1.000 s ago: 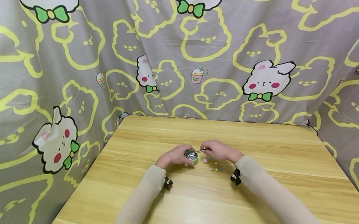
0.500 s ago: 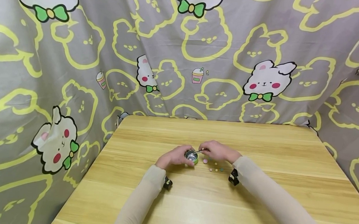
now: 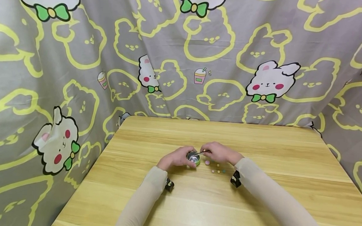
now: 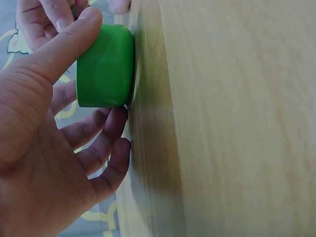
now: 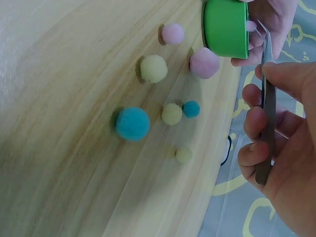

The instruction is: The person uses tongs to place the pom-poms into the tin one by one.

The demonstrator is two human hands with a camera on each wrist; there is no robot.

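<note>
Forearms [image 3: 145, 199] angle inward over a wooden table [image 3: 195, 208], the left hand [image 3: 179, 156] curling thumb and fingers round a green cup [image 5: 226, 27] standing there. The right hand [image 3: 220, 152] pinches tweezers [image 5: 267, 123] — tips at the cup's mouth, balls [image 5: 133, 123] scattered nearby.

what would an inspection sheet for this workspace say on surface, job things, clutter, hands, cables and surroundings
Surface: wood-grain table.
Job's things: green tin, open side up; tweezers, tips at its mouth; in the right wrist view, seven pink, cream and blue balls loose on the table. Tin's contents: unclear.
Clutter: nothing seen.
Hands: left hand grips the tin; right hand holds the tweezers; a black device at each wrist.
Cables: nothing seen.
Surroundings: grey curtain with cartoon prints, behind the table and at both sides.
</note>
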